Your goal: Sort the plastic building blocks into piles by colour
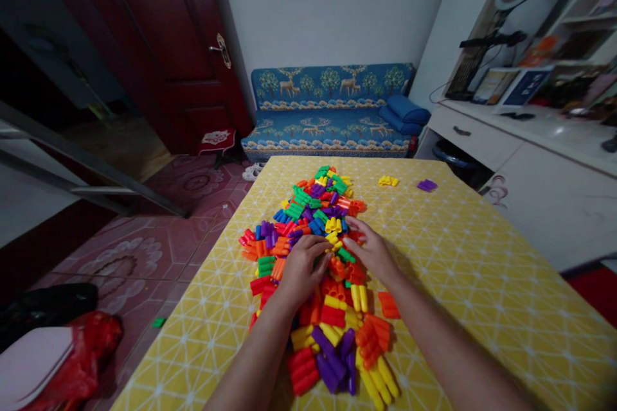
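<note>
A long heap of plastic building blocks [294, 210], made of joined tubes in red, orange, yellow, green, blue and purple, lies on the table. My left hand [304, 264] rests over the middle of the heap, its fingers curved loosely and its thumb apart from them. Across from it, my right hand [370, 249] reaches in from the right side with thumb and fingers apart. Between the fingertips of both hands are yellow blocks [333, 225] and a green block [346, 255]. Neither hand visibly grips a block; the undersides of the left fingers are hidden.
On the yellow patterned tablecloth [463, 270], a yellow block [388, 181] and a purple block [427, 185] lie apart from the heap. A green piece [159, 322] is on the floor. Behind the table stands a blue sofa [332, 119]; a white cabinet [540, 173] is at right.
</note>
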